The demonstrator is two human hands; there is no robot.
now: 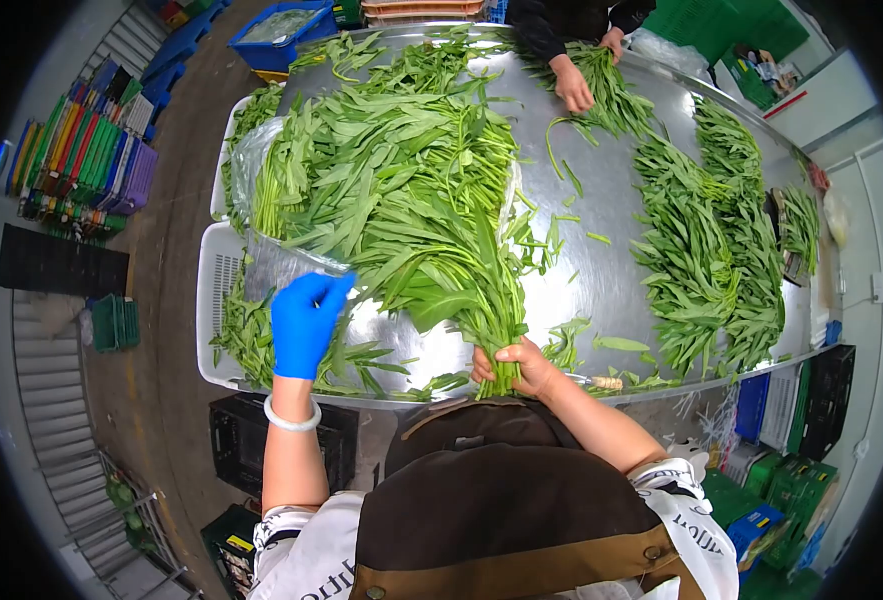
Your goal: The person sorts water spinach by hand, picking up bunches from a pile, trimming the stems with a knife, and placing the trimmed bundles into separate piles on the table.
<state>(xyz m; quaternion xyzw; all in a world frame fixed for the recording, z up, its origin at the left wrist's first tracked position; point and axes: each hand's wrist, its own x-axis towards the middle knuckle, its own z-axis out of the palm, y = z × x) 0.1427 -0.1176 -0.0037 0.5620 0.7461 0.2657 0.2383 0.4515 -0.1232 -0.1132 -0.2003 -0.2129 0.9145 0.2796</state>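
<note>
My right hand point(521, 366), bare, is wrapped round the stems of a bunch of leafy greens point(471, 290) near the table's front edge. The leaves of that bunch spread up and left over a large heap of greens point(391, 150). My left hand point(306, 318), in a blue glove, is raised left of the bunch with its fingers pressed together. Its fingertips are beside a clear plastic bag point(306, 258); whether they pinch something is too small to tell. Beneath everything lies a metal table point(611, 285).
White baskets point(207, 300) with greens stand at the table's left side. More bunches point(711, 230) lie on the right. Across the table a co-worker's hands point(573, 85) handle greens. A wooden-handled tool point(606, 382) lies at the front edge. A black crate point(246, 440) is below.
</note>
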